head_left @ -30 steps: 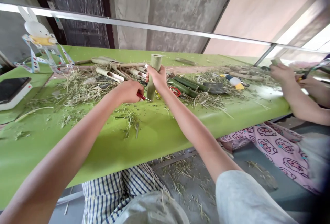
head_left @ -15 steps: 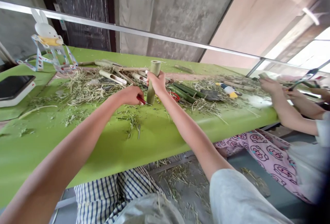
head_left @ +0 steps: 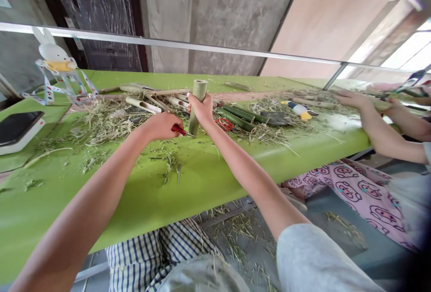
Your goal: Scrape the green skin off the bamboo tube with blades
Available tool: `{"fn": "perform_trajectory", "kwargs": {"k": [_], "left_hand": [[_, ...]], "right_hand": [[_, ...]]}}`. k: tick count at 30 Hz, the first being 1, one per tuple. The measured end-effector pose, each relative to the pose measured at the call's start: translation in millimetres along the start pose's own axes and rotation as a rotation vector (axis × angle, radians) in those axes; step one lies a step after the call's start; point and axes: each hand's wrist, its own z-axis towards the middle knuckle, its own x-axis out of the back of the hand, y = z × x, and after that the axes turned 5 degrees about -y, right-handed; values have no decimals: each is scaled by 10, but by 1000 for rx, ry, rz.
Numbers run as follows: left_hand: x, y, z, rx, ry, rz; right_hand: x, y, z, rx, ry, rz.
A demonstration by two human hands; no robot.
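My right hand (head_left: 202, 107) is wrapped round a bamboo tube (head_left: 199, 89), which stands almost upright on the green table with its hollow end up. Something small and white shows by that hand's fingertips; I cannot make out what it is. In my closed left hand (head_left: 164, 126) is a red-handled carving tool (head_left: 178, 129). Its thin metal tip points right, at the lower part of the tube; whether it touches is too small to tell. Behind my hands lie split bamboo pieces (head_left: 143, 105) among dry shavings (head_left: 104, 121).
Dark green bamboo lengths (head_left: 237, 118) and a red wire-like coil (head_left: 224, 124) lie right of the tube. Beyond is a yellow-tipped bottle (head_left: 299, 111). A rabbit-topped bottle (head_left: 52, 52) and a black-and-white device (head_left: 20, 130) stand left. Another person's hands (head_left: 353, 99) work at right.
The view has shifted slightly. Both my hands keep their grips, and the tool's tip stays by the tube's lower part. The other person's hands have moved lower against the table.
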Motion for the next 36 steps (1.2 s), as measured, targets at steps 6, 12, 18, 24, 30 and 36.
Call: {"fn": "perform_trajectory", "kwargs": {"k": [6, 12, 18, 24, 30, 36], "left_hand": [[-18, 98, -4, 38, 8, 42], [1, 154, 43, 83, -6, 19], [-53, 155, 63, 96, -86, 62], [-37, 60, -79, 5, -47, 69], [2, 33, -89, 15, 15, 132], [-44, 65, -63, 43, 55, 155]], "right_hand": [[8, -15, -27, 14, 8, -17], [-1, -23, -46, 14, 37, -61], [-38, -2, -14, 30, 45, -72], [9, -45, -12, -33, 2, 31], [18, -73, -41, -16, -12, 38], [21, -81, -44, -34, -6, 28]]}}
